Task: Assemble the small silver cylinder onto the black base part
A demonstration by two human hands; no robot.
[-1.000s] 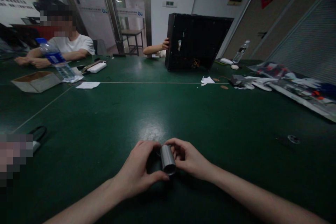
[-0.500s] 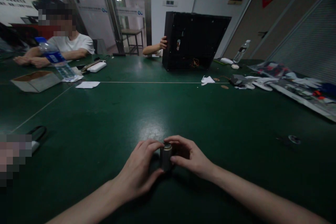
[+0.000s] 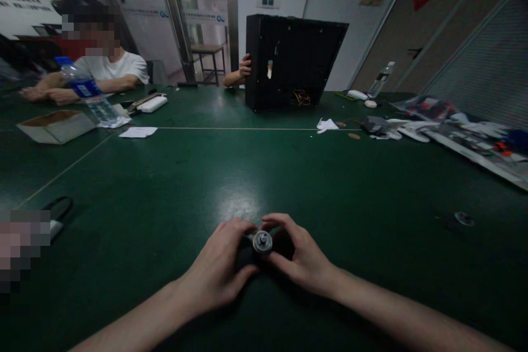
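A small dark cylinder (image 3: 263,242) is between my two hands above the green table (image 3: 198,176), its round metallic end with a small central stub turned toward me. My left hand (image 3: 225,261) curves round its left side, fingertips at the upper edge and thumb low beside it. From the right, my right hand (image 3: 301,258) pinches it between bent fingers and thumb. The lower part of the cylinder is hidden behind its end and in shadow.
Across the table a person's hand (image 3: 245,67) steadies a large black box (image 3: 297,60). Another person (image 3: 111,69) sits back left near a bottle (image 3: 93,96) and an open carton (image 3: 58,131). Gloves and parts (image 3: 474,137) lie right; a small round part (image 3: 464,219) is nearer.
The cylinder has tipped from upright so that its end now faces me. My hands have stayed round it with slight finger shifts. The black box has moved left with the other person's hand.
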